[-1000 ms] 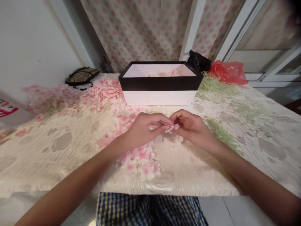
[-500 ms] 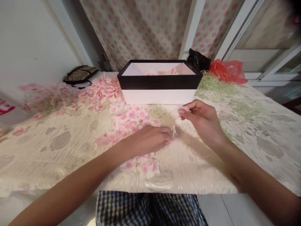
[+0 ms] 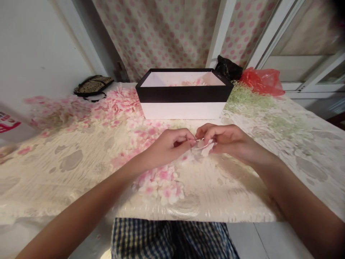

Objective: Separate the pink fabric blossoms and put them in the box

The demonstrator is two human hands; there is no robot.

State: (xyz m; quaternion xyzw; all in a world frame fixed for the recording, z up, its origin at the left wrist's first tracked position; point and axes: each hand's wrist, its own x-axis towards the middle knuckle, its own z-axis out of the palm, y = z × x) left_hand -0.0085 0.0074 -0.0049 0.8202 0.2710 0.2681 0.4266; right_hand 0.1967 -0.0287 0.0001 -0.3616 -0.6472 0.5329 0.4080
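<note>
Above the middle of the table, my two hands meet at a small pale pink-and-white artificial flower (image 3: 207, 145). My left hand (image 3: 175, 144) pinches it from the left, thumb against the fingertips. From the right, my right hand (image 3: 229, 140) grips the petals between thumb and fingers. My fingers partly hide the flower. Loose pink-and-white artificial flowers (image 3: 168, 189) lie on the tablecloth below and left of my left hand. Behind both hands stands a white box with a black rim (image 3: 184, 94), and some pink flowers (image 3: 198, 82) show inside it.
A heap of pink flowers (image 3: 121, 100) spreads along the left back. Pale green shredded filler (image 3: 250, 97) lies right of the box. Behind are a black plastic bag (image 3: 228, 67), a red plastic bag (image 3: 261, 81) and a patterned pouch (image 3: 94, 85). The tablecloth's front edge (image 3: 205, 216) is near me.
My left hand has risen slightly from the table, and my right hand has come down and left. They were apart and are now together at the flower.
</note>
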